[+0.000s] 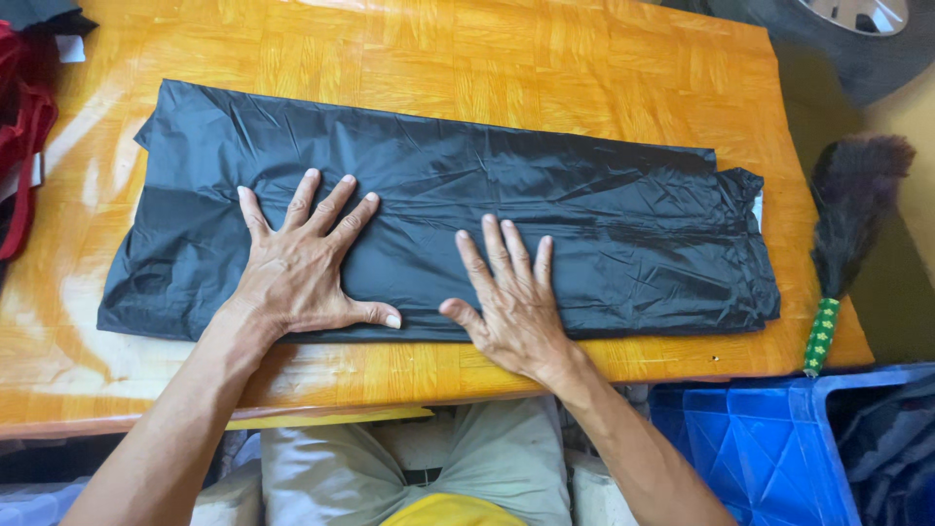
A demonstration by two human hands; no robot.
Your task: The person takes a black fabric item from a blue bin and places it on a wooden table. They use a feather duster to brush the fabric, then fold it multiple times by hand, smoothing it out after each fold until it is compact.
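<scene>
My left hand (304, 263) and right hand (508, 297) both lie flat, fingers spread, palms down on the folded black plastic sheet (545, 209), gripping nothing. The hands sit side by side near the sheet's front edge, a short gap between the thumbs. The sheet stretches lengthwise across the orange wooden worktop (467, 49), creased and glossy. At the worktop's right end a dark feather duster (852, 209) with a green patterned handle hangs over the edge, above a blue plastic crate (760, 448). Red fabric (24, 107) lies at the far left.
</scene>
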